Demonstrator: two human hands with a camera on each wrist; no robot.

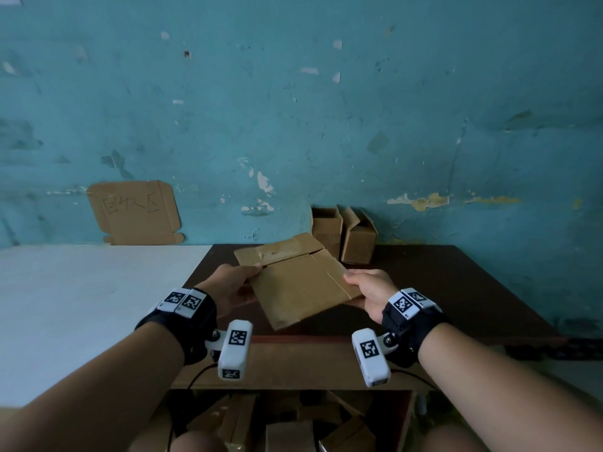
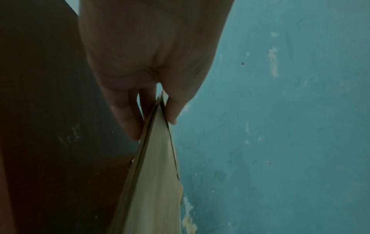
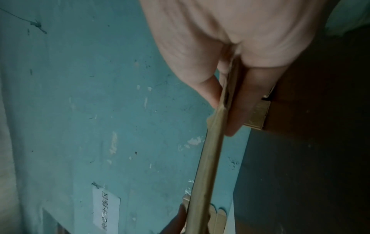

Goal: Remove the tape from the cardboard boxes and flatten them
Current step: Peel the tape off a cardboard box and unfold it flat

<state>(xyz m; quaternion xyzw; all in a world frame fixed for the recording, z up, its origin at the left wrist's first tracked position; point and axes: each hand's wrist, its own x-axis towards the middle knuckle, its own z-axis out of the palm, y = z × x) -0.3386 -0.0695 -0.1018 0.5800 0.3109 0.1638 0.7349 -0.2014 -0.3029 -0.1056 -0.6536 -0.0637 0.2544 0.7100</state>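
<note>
A flattened brown cardboard box (image 1: 300,282) hangs tilted above the dark table (image 1: 456,288), held between both hands. My left hand (image 1: 235,285) pinches its left edge, thumb on top and fingers beneath. My right hand (image 1: 365,288) pinches its right edge the same way. In the left wrist view my left hand (image 2: 156,110) clamps the thin edge of the cardboard (image 2: 158,182). The right wrist view shows my right hand (image 3: 226,98) on the folded cardboard edge (image 3: 208,158). Two upright open cardboard boxes (image 1: 346,236) stand at the table's back by the wall.
A white table (image 1: 81,305) adjoins the dark one on the left. A cardboard sign (image 1: 133,212) with handwriting leans on the teal wall (image 1: 293,109). Below the dark table lie several cardboard pieces (image 1: 293,425).
</note>
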